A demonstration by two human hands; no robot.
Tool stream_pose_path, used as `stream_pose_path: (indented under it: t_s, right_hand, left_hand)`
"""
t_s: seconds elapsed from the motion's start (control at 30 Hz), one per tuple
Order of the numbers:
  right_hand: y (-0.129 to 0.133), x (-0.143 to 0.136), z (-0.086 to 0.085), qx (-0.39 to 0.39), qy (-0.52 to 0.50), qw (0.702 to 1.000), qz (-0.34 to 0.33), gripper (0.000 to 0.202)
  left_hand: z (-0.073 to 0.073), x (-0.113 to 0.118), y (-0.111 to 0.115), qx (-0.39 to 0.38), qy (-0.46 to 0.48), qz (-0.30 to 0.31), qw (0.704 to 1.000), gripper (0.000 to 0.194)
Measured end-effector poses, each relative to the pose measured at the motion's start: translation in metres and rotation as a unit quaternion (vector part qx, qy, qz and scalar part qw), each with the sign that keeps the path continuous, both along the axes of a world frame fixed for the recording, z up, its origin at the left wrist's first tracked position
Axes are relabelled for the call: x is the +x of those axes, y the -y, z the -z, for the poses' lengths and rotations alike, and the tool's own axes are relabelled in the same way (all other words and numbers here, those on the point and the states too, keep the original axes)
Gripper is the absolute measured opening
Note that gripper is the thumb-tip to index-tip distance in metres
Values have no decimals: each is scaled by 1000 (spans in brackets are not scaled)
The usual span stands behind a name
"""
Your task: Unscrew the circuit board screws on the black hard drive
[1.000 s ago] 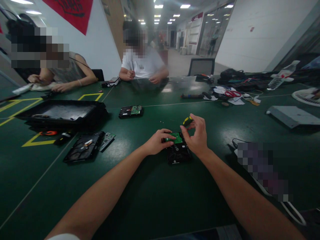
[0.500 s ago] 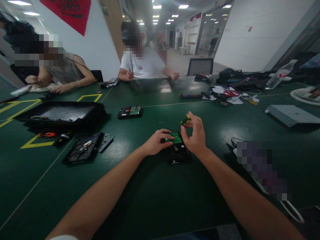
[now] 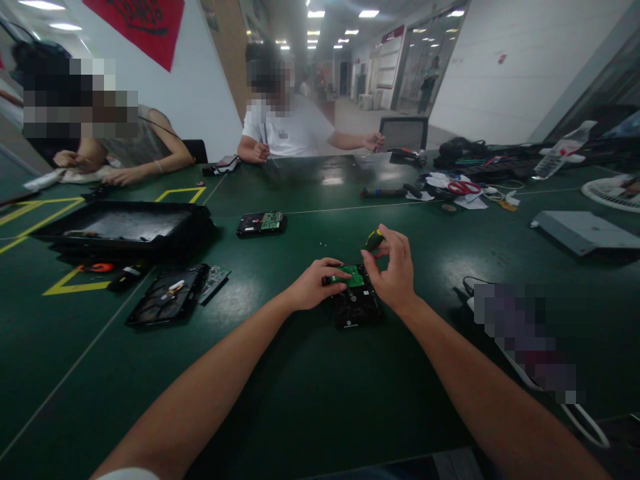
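Observation:
A black hard drive (image 3: 357, 311) with a green circuit board (image 3: 355, 274) on its upper side lies flat on the green table before me. My left hand (image 3: 320, 283) grips its far left part, with fingertips and thumb over the circuit board. Pinched in my right hand (image 3: 393, 270) is a screwdriver (image 3: 373, 239) with a black and yellow handle, tilted above the far right corner of the drive. Its tip is hidden, so contact with the drive cannot be made out.
Left of me lie an opened black drive case (image 3: 167, 297) and a loose circuit board (image 3: 215, 285), with black trays (image 3: 200, 230) behind. Another hard drive (image 3: 261, 224) sits farther off. A grey metal box (image 3: 583, 232) stands at right. Two people work across the table.
The screwdriver's handle has turned slightly in my right hand and leans more. My left hand and the drive keep their place. The person opposite has moved a hand toward the right.

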State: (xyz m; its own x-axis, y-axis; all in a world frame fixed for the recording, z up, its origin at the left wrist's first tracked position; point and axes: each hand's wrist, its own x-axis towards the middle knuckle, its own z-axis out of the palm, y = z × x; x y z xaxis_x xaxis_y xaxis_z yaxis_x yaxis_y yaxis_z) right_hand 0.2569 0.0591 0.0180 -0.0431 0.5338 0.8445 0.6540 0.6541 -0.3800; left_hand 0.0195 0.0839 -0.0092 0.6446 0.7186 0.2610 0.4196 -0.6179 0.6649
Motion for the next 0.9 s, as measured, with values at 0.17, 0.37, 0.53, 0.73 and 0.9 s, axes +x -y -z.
stream_pose_path:
  t_s: [0.17,0.37,0.53,0.73,0.9]
  right_hand:
    - [-1,1,2,-2,5,1000,-7,69]
    - [-1,0,2,-2,7,1000,1,70]
    - [1,0,0,-4,14,1000,-5,68]
    - [0,0,0,-3,-3,1000,5,66]
    - [0,1,1,3,4,1000,-3,66]
  left_hand:
    - [0,0,0,4,1,1,1000,28]
    - [-1,0,1,1,3,-4,1000,28]
    - [-2,1,2,2,2,-1,1000,28]
    - [-2,1,2,-1,4,-4,1000,27]
    - [-3,1,2,5,4,1,1000,27]
